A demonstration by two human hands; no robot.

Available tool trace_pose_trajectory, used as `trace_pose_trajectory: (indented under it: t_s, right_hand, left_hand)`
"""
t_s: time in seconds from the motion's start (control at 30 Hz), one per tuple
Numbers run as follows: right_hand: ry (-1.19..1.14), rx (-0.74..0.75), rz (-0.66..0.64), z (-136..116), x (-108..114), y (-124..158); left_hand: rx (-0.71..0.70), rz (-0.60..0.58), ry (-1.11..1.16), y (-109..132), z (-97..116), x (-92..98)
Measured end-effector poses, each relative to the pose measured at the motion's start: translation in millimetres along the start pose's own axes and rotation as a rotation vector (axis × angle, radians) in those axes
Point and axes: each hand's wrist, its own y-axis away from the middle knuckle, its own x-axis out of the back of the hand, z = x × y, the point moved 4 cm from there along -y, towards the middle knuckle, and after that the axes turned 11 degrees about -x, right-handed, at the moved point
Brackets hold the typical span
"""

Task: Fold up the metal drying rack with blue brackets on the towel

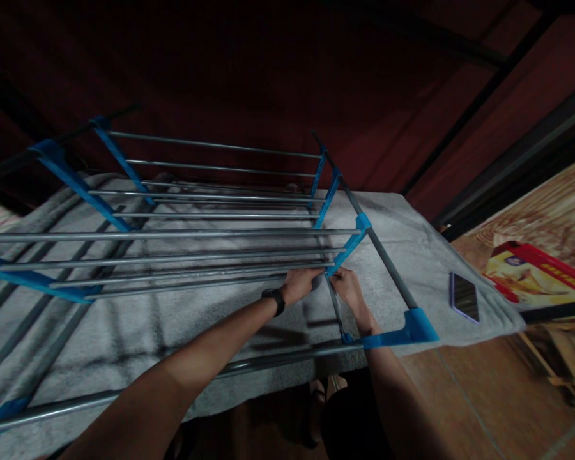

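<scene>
A rack of grey metal tubes [230, 234] with blue plastic brackets, shaped like a shoe rack, lies on a grey blanket. Both hands meet at the lower end of one blue bracket [347, 250] on the rack's right side. From the left, my left hand [303, 285] has its fingers closed at the bracket's end, beside the tube ends; a black watch [273, 300] is on that wrist. My right hand [349, 289] pinches the same end from the right, close to a thin upright tube [336, 306]. The fingertips are partly hidden.
The grey blanket [402, 255] covers the surface under the rack. A phone [464, 297] lies on it at the right. Beyond the edge is a red and yellow box [539, 273]. A blue corner piece [419, 326] and a long tube [287, 354] run along the near side.
</scene>
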Motion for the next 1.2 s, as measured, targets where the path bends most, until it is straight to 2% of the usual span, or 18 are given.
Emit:
trace_pose_trajectory:
  t_s: [0.23, 0.4, 1.2]
  right_hand:
    - [-0.008, 0.030, 0.005, -3, 0, 2]
    - [-0.026, 0.021, 0.005, -7, 2, 5]
    - [0.015, 0.001, -0.015, -8, 0, 1]
  left_hand:
    - [-0.033, -0.014, -0.048, 0, 0, -1.5]
    - [-0.005, -0.062, -0.079, 2, 4, 1.0]
    - [-0.072, -0.062, -0.049, -2, 7, 0.8]
